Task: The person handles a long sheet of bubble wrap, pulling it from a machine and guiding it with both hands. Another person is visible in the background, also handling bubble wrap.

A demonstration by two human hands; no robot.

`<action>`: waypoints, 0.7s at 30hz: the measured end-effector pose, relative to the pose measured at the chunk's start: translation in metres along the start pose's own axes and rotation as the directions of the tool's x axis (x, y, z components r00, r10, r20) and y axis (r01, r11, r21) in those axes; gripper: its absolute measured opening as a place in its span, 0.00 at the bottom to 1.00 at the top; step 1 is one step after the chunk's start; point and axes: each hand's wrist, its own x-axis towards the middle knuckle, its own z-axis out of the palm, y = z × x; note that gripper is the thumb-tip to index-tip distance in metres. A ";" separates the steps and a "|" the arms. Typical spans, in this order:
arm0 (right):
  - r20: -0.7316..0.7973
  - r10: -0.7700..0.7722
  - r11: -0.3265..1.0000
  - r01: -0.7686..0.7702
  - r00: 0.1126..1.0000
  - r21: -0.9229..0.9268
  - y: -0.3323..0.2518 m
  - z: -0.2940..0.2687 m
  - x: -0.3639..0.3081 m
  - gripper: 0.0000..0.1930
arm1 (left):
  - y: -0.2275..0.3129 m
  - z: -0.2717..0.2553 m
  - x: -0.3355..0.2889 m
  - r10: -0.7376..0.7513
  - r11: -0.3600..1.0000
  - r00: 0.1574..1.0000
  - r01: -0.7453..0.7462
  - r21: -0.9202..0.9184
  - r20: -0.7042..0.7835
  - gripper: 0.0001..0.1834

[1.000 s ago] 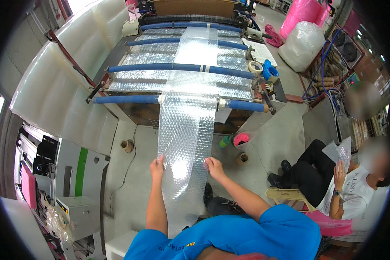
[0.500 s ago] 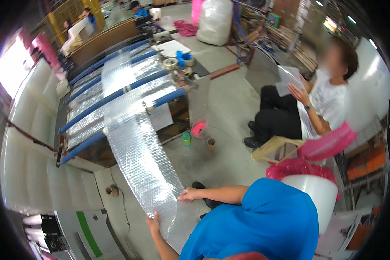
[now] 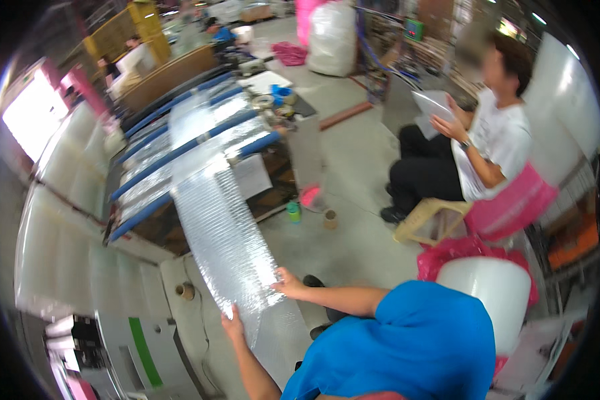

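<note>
A long strip of clear, shiny bubble wrap (image 3: 221, 223) runs from a machine with blue rollers (image 3: 157, 162) down toward my body. At its left edge my left hand (image 3: 233, 325) is closed on the strip, thumb on top and the other fingers mostly hidden. My right hand (image 3: 289, 284) pinches the opposite edge, slightly farther from me. Between the hands the film looks bright and slightly creased. Below them it continues, duller, beside my blue shirt.
A co-worker (image 3: 493, 127) in white sits at the right on a beige stool (image 3: 435, 220), holding clear sheets (image 3: 436, 110). A green container (image 3: 293, 212) and cardboard cores (image 3: 186, 291) stand on the floor. Large wrapped rolls (image 3: 80, 247) line the left side.
The view has shifted slightly, so the scene sits a little to the right and lower. Both hands still hold the bubble wrap, the right one a bit higher. The co-worker's sheets have tilted.
</note>
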 end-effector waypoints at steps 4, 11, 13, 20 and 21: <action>-0.095 0.115 0.988 -0.104 0.989 0.114 -0.012 -0.008 -0.003 0.27 | -0.007 -0.001 0.001 -0.013 0.997 0.999 0.017 -0.077 0.045 0.30; 0.120 0.172 0.981 -0.181 0.978 0.072 -0.029 -0.018 -0.014 0.09 | -0.005 -0.011 0.004 -0.090 0.992 0.987 0.101 -0.080 0.132 0.24; 0.120 0.199 0.980 -0.199 0.973 -0.013 -0.027 -0.020 -0.011 0.08 | -0.003 -0.010 0.003 -0.056 0.997 0.994 0.060 -0.047 0.091 0.24; 0.279 0.363 0.932 -0.339 0.889 -0.131 -0.013 -0.033 0.008 0.10 | -0.011 0.005 0.001 -0.038 0.991 0.998 0.045 -0.130 0.059 0.24; 0.265 0.341 0.938 -0.309 0.902 -0.157 -0.009 -0.034 0.009 0.11 | -0.014 0.008 0.001 -0.059 0.989 0.996 0.068 -0.129 0.072 0.24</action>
